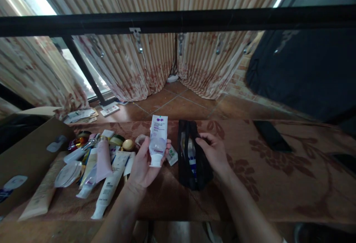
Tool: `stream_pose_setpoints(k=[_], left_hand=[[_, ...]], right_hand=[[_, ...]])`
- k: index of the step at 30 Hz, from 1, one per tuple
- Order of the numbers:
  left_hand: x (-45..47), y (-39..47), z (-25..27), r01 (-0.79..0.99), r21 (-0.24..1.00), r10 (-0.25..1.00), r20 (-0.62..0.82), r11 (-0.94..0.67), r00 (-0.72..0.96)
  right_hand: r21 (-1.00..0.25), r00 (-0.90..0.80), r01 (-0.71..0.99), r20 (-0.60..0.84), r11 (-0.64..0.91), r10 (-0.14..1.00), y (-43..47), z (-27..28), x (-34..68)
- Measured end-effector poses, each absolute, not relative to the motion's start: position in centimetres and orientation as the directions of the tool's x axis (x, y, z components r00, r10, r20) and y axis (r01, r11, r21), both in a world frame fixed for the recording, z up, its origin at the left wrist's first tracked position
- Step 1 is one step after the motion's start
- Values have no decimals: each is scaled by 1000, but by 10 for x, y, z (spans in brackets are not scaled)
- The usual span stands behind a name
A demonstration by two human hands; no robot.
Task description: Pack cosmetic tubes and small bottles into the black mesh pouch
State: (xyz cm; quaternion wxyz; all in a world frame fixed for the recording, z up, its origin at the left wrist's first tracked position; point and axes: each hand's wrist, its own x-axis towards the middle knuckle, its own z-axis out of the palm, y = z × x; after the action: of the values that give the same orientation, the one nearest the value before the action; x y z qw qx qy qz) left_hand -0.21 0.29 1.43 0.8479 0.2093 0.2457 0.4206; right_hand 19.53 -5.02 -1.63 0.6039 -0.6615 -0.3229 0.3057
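A white and purple toothpaste tube (158, 135) with its white cap pointing down rests in my left hand (143, 165), fingers curled around its sides. To its right a black mesh pouch (182, 169) lies on the cloth with its top open, and something with a blue and white label shows inside. My right hand (215, 150) pinches the pouch's right edge near the top. Left of my left hand lies a pile of toiletries, among them a pink tube (104, 159), a white tube (109, 187) and a round clear-lidded container (68, 173).
A cardboard box (52, 150) stands at the far left beside a beige tube (44, 191). A small white packet (172, 156) lies between my hands. On the right side of the brown patterned cloth (267, 187) lies a black phone (272, 135). Curtains (139, 69) hang beyond.
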Motion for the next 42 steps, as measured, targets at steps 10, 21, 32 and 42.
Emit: stream_pose_setpoints(k=[10, 21, 32, 42], left_hand=[[8, 1, 8, -514, 671, 810, -230, 534, 540], [3, 1, -1, -475, 662, 744, -192, 580, 640], [-3, 1, 5, -512, 634, 765, -208, 580, 609], [0, 1, 6, -512, 639, 782, -243, 574, 574]], right_hand=[[-1000, 642, -6, 3, 10, 767, -55, -14, 205], [-998, 626, 63, 24, -20, 779, -50, -18, 203], [-997, 630, 69, 10, -44, 777, -49, -12, 193], [-998, 625, 52, 2, -39, 780, -48, -14, 193]])
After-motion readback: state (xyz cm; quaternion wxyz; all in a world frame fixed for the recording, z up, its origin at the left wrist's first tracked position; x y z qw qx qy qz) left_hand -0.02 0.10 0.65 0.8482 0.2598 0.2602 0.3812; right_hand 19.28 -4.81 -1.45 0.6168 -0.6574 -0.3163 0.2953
